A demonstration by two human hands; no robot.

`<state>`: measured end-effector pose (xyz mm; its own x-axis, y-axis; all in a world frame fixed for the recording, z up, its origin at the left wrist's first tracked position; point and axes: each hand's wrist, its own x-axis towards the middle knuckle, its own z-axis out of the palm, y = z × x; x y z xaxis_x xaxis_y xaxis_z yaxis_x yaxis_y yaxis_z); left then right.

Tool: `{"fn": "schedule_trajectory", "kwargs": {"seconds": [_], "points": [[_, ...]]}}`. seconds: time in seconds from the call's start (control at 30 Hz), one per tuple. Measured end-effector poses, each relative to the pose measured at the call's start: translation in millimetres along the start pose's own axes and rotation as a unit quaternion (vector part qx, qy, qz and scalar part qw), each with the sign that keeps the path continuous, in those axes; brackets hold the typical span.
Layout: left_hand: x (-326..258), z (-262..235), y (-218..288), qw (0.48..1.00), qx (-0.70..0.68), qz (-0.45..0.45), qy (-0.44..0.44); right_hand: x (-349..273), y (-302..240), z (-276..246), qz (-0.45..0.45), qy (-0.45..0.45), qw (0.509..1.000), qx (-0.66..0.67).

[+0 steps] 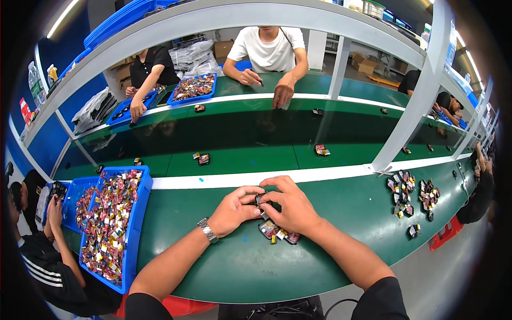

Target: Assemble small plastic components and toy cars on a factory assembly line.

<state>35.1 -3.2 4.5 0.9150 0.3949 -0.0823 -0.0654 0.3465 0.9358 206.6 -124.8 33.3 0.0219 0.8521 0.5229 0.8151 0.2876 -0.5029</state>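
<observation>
A: Green worktop (330,213), curved by the lens, white stripe along its far side. Beyond the stripe, a darker green belt (240,138) with a few small parts spaced along it. White frame posts (413,101) rise right of centre.

B: Landmark entry?

A: Blue tray (143,213), left end of the worktop, heaped with small red, gold and silver parts. All places given from it.

B: Hands?

A: Left hand (232,210) and right hand (290,205), right of the tray at mid-worktop, fingertips pressed together, pinching one small dark part (260,199) between them. Its shape is too small to make out.

B: Beneath them?

A: Small cluster of parts (277,232), partly covered by the right wrist, just nearer the body than the pinched piece.

B: Open room?

A: Bare green between the tray and the hands; more bare green beyond them, up to two loose piles (410,197) far right.

B: Cut off?

A: A second blue tray (74,197) left of the landmark, partly hidden by a seated person's dark sleeve (53,266). Near edge of worktop hidden by the forearms.
</observation>
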Motion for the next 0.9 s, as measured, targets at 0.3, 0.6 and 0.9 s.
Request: {"fn": "schedule_trajectory", "kwargs": {"seconds": [0.3,0.6,0.9], "points": [[0,5,3,0.997,0.072,-0.004,0.016,-2,0,-6,-0.008,-0.03,1.0,-0.004],[-1,3,-4,1.0,0.02,0.002,0.011,-10,3,0,-0.036,-0.001,0.999,-0.006],[0,0,-4,0.999,-0.024,0.026,-0.001,-11,-5,12,-0.025,0.087,0.996,0.012]]}}
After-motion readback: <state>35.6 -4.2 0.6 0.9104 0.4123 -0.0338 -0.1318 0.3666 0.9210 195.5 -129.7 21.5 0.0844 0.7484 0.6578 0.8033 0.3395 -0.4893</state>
